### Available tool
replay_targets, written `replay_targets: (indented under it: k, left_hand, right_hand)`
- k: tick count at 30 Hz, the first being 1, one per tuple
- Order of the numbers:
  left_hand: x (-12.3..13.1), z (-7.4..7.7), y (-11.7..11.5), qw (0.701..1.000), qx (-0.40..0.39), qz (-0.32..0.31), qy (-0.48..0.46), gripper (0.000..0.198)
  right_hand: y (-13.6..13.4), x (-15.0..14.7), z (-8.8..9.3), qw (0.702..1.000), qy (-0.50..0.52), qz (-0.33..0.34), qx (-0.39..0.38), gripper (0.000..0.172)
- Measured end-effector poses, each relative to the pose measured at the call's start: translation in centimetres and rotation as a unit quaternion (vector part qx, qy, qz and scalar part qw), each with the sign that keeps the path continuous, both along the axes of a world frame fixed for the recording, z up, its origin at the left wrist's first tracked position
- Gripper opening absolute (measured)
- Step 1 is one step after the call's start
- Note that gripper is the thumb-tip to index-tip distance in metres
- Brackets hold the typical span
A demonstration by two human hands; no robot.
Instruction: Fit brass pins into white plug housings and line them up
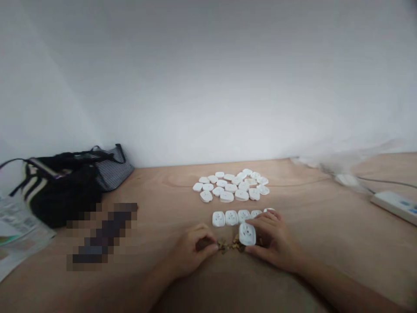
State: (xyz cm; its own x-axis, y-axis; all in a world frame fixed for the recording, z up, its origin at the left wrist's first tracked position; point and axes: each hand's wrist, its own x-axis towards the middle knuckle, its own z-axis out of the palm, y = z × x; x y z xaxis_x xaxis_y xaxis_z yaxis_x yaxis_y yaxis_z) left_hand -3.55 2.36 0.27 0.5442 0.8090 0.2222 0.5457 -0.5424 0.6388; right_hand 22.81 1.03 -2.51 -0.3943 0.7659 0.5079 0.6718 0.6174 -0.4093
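Observation:
My right hand (273,239) holds a white plastic socket cover (247,234) between thumb and fingers, its slotted face turned up toward me. Small brass metal pieces (224,246) lie in a loose pile on the table, partly behind the held cover. At the left end of that pile, my left hand (195,248) has thumb and forefinger brought together; anything between the tips is too small to make out. Just beyond the hands stands a row of several similar white covers (218,219), its right end partly hidden by my right hand.
Farther back lie many loose white plastic covers (231,188) on the wooden table (163,187). A black bag (65,187), a striped pouch (114,171) and a blurred-out dark object (106,234) are at left. On the right are a power strip (395,204) and clear plastic wrap (345,161).

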Motion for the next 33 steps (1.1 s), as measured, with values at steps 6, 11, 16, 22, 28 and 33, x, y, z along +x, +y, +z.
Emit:
replay_targets:
  k: [6, 11, 16, 22, 28, 33]
  left_hand:
    - [0.9, -0.2, -0.1, 1.0, -0.023, 0.008, -0.005, 0.014]
    - [0.8, -0.4, 0.3, 0.999, -0.032, 0.004, 0.001, 0.011]
    - [0.5, -0.4, 0.1, 1.0, -0.025, 0.0, 0.013, 0.007]
    - [0.7, -0.5, -0.3, 0.999, -0.014, 0.021, -0.025, 0.014]
    - [2.3, -0.4, -0.1, 0.989, -0.05, 0.042, -0.134, 0.012]
    - [3.6, -0.4, 0.7, 0.986, -0.066, 0.078, -0.129, 0.027]
  right_hand:
    - [0.0, 0.0, 0.0, 1.0, 0.002, -0.001, 0.008, 0.045]
    - [0.1, 0.1, -0.2, 1.0, 0.01, -0.003, 0.008, 0.045]
    - [0.0, 0.2, -0.1, 1.0, 0.013, 0.004, 0.007, 0.044]
    - [-0.2, 0.2, 0.3, 1.0, 0.004, 0.011, -0.001, 0.044]
    - [-0.2, 0.2, 0.2, 1.0, 0.002, 0.02, 0.006, 0.045]
    - [-0.4, 0.1, 0.6, 0.999, 0.008, 0.038, -0.012, 0.045]
